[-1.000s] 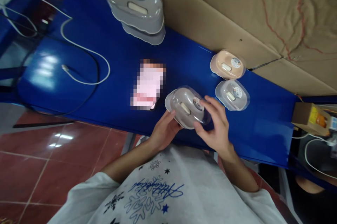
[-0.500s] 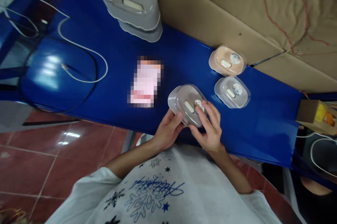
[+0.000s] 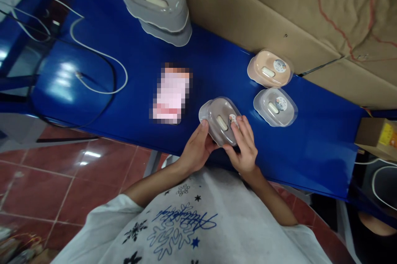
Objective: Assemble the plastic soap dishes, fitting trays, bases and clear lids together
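Near the table's front edge I hold a small grey plastic box [image 3: 219,125] with a clear domed lid, a white oblong piece on top and a round label. My left hand [image 3: 198,146] grips its left and lower side, thumb on the rim. My right hand [image 3: 243,146] is closed around the right end, its fingers over the label and its thumb at the lower edge. Two similar lidded boxes sit to the right, a peach one [image 3: 259,71] and a grey one [image 3: 265,106] in front of it. The underside of the held box is hidden.
A stack of larger grey lidded boxes [image 3: 169,13] stands at the back left. A blurred-out phone-shaped object [image 3: 172,94] lies on the blue table [image 3: 217,63]. Cables [image 3: 102,51] run across the left end. Cardboard [image 3: 229,3] borders the back; a small carton [image 3: 372,138] is far right.
My left thumb has shifted from the box's front side to its left rim. My right fingers have moved slightly left over the label. The view has shifted a little.
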A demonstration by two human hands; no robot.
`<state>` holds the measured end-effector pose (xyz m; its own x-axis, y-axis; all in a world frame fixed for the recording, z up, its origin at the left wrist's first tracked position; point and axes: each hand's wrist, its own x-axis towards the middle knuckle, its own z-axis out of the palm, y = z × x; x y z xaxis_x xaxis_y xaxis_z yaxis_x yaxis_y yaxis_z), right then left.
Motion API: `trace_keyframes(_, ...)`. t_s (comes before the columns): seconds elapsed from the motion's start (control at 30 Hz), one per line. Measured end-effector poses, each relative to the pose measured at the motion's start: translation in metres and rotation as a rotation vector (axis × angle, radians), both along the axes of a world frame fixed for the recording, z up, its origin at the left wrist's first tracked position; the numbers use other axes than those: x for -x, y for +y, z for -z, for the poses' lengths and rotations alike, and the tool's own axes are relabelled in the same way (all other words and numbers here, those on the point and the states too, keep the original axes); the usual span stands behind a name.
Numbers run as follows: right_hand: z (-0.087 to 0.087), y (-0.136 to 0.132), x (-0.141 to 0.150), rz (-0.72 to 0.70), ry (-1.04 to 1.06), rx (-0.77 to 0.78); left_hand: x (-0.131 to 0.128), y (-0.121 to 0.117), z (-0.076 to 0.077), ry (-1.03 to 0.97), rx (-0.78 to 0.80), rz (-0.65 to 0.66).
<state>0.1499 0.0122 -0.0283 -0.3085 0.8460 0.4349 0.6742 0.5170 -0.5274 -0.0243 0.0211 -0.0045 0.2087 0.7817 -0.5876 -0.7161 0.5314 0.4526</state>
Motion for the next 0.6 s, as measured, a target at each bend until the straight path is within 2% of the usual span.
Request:
trace_keyframes(0.2,-0.015,0.007,-0.007,-0.051,-0.088,0.05,0.001,0.01,-0.004,-0.049,0.021,0.004)
trace_keyframes(0.37,-0.027,0.014,-0.018,-0.083,-0.176,0.02,0.0,0.016,-0.007,-0.094,0.059,0.04)
trace_keyframes(0.5,-0.028,0.016,-0.017,-0.09,-0.083,0.092,-0.001,0.016,-0.007,-0.061,0.02,0.057)
trace_keyframes(0.6,-0.032,0.019,-0.008,-0.033,0.056,0.143,0.001,0.016,-0.005,-0.02,-0.028,0.054)
